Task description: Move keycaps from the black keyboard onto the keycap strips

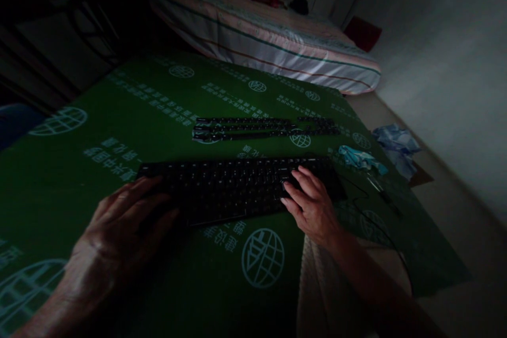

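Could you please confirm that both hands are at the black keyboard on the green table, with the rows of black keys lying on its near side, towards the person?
Not quite: the head view shows the rows of black keys on the far side of the black keyboard, towards the bed. The left hand and right hand are indeed at the keyboard on the green table.

Very dim, near-black at upper left, paler wall (443, 79) at right, stretched toward the edges.
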The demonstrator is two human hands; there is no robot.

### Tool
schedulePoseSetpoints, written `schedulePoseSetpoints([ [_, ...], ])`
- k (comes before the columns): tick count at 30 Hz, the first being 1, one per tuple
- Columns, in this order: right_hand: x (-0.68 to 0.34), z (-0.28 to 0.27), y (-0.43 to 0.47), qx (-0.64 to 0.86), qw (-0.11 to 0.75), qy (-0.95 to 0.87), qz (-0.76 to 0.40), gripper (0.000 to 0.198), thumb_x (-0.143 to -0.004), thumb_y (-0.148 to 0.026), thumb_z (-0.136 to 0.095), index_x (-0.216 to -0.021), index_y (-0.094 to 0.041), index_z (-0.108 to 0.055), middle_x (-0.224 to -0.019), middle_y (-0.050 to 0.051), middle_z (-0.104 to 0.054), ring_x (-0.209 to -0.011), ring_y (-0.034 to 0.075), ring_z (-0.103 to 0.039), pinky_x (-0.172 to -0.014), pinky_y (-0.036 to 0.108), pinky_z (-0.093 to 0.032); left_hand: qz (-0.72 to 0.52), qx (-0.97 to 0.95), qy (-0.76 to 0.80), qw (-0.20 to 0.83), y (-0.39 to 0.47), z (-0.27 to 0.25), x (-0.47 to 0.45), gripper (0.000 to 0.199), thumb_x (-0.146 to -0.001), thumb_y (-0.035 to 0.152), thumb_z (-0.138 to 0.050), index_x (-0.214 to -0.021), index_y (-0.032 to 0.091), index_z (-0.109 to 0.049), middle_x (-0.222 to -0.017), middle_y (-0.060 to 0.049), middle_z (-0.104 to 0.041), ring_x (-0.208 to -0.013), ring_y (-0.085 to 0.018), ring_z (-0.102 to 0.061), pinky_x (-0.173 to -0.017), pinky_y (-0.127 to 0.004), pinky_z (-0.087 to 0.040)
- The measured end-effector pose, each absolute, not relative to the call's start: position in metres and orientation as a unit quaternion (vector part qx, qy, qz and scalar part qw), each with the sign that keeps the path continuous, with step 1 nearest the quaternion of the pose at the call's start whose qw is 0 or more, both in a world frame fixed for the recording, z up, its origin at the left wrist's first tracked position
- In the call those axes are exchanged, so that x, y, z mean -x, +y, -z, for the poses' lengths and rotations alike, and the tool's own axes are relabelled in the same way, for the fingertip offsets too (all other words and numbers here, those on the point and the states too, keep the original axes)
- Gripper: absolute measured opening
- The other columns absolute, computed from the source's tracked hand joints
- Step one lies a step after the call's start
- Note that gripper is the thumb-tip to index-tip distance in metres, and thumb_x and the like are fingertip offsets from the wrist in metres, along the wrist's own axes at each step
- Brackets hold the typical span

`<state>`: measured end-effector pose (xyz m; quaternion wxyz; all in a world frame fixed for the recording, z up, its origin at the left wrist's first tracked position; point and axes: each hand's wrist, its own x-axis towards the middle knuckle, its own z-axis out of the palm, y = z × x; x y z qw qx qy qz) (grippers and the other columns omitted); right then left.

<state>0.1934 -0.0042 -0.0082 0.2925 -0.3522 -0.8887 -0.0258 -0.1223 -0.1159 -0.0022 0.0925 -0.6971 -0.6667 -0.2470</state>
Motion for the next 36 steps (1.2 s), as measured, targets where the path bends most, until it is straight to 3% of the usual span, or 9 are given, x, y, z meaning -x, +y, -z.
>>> schedulePoseSetpoints([
  [19, -0.188, 0.006, -0.002, 0.373, 0.301, -0.877, 0.034, 0.025, -0.086, -0.031, -0.056, -0.106, -0.019, -0.065, -0.125, 0.013, -0.055, -0.127, 0.028, -0.041, -0.098, 0.051, -0.043, 0.230, 0.704, -0.665, 0.097, -0.118, -0.006, 0.118, 0.037, -0.088, 0.040, -0.037, -0.097, 0.015, -0.061, -0.119, -0.018, -0.057, -0.117, -0.033, -0.049, -0.092, -0.050, -0.046],
  [26, -0.187, 0.008, -0.002, 0.367, 0.294, -0.881, 0.052, 0.027, -0.086, -0.031, -0.056, -0.103, -0.013, -0.066, -0.124, 0.019, -0.055, -0.126, 0.032, -0.041, -0.097, 0.051, -0.044, 0.236, 0.701, -0.668, 0.082, -0.116, -0.009, 0.116, 0.041, -0.086, 0.042, -0.036, -0.096, 0.013, -0.062, -0.118, -0.020, -0.057, -0.118, -0.035, -0.048, -0.093, -0.052, -0.045],
  [36, -0.187, 0.011, -0.002, 0.373, 0.303, -0.876, 0.044, 0.026, -0.085, -0.032, -0.056, -0.105, -0.018, -0.064, -0.125, 0.015, -0.054, -0.127, 0.030, -0.041, -0.098, 0.051, -0.043, 0.249, 0.695, -0.672, 0.062, -0.117, -0.008, 0.118, 0.038, -0.084, 0.041, -0.040, -0.096, 0.014, -0.064, -0.120, -0.019, -0.057, -0.117, -0.037, -0.050, -0.092, -0.055, -0.044],
])
